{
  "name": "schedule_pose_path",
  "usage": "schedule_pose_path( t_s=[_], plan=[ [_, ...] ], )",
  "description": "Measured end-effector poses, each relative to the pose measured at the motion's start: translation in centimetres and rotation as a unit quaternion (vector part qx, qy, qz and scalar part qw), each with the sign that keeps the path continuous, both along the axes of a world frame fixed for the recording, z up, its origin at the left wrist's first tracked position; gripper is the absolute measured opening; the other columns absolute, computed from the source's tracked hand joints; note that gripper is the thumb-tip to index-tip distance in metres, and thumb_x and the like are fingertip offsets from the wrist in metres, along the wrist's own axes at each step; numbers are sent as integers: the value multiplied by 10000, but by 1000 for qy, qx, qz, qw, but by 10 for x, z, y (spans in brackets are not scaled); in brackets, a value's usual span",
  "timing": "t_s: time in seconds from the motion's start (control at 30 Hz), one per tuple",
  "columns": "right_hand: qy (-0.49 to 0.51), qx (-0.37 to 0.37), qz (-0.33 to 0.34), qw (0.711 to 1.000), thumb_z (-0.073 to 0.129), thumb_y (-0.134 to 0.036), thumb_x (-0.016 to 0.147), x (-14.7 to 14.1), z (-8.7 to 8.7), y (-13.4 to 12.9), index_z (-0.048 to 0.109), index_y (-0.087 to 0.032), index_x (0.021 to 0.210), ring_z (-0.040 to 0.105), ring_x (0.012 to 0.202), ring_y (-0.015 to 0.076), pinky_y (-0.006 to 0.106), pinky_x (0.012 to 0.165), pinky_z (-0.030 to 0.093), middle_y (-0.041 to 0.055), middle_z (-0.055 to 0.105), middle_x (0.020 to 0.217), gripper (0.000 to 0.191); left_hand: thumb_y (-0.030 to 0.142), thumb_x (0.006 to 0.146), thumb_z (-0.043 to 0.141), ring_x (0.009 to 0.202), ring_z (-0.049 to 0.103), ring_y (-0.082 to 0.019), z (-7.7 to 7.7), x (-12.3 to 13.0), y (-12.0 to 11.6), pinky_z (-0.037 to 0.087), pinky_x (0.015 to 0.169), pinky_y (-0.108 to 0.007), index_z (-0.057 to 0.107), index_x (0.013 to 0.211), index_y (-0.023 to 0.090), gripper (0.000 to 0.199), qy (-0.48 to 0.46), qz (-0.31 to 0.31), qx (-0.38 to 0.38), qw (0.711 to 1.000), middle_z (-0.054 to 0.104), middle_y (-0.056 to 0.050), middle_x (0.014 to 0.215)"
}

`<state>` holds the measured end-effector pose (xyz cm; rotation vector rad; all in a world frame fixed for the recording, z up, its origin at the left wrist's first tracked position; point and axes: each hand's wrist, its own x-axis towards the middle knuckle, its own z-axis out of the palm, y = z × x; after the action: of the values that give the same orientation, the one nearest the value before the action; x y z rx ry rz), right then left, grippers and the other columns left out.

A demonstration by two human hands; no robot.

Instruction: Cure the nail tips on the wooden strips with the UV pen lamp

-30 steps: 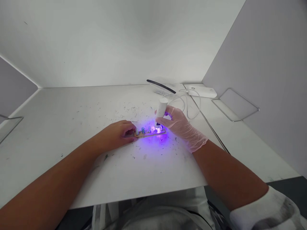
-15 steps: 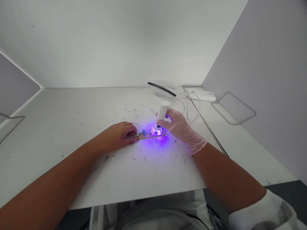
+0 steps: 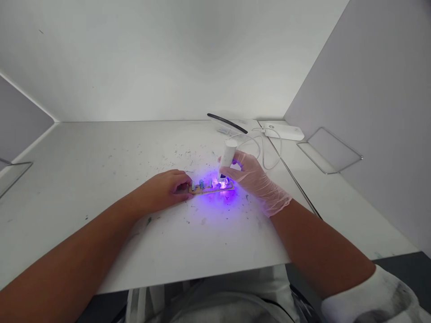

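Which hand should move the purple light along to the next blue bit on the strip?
Probably the right hand: it already holds the white lamp, lit over the strip's right end. The left hand pins the strip's left end to the table.

My small tan circuit strip [image 3: 210, 189] lies flat on the white table, long side running left to right, with a row of little upright blue-green parts on top. My white pen-shaped lamp [image 3: 227, 158] stands nearly upright over its right end, its tip casting violet light there.
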<state>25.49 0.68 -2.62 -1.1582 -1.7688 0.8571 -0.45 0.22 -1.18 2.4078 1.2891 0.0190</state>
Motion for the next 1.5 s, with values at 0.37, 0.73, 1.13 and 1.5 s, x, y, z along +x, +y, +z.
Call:
schedule_pose_path(
  t_s=[0.37,0.73,1.13,1.5],
  plan=[
    [-2,5,-2,1000,680,-381,779,-1,1,-1,674,-225,900,595,834,187,365,748,481,29,651,892,198,414,815,568,763,516,-160,0,0,0,394,646,-276,605,858,204,218,-3,2,3,1000,573,-28,854],
    [2,7,5,1000,679,-384,780,0,0,-1,679,-226,913,592,827,183,363,742,489,29,650,898,206,429,812,570,749,519,-159,-1,0,0,397,644,-277,601,851,208,226,-10,4,0,1000,575,-26,854],
    [5,11,3,1000,682,-399,777,-1,0,-1,677,-221,908,596,825,185,365,740,490,32,648,897,221,434,817,568,752,516,-157,-1,-1,1,402,642,-276,597,861,206,234,-2,2,1,1000,572,-30,864],
    [11,8,2,1000,685,-379,770,-1,0,-1,681,-218,911,601,826,182,360,743,488,29,656,895,214,432,826,563,770,512,-158,-1,-1,0,407,657,-282,588,872,207,231,2,3,-4,1000,567,-28,875]
  ],
)
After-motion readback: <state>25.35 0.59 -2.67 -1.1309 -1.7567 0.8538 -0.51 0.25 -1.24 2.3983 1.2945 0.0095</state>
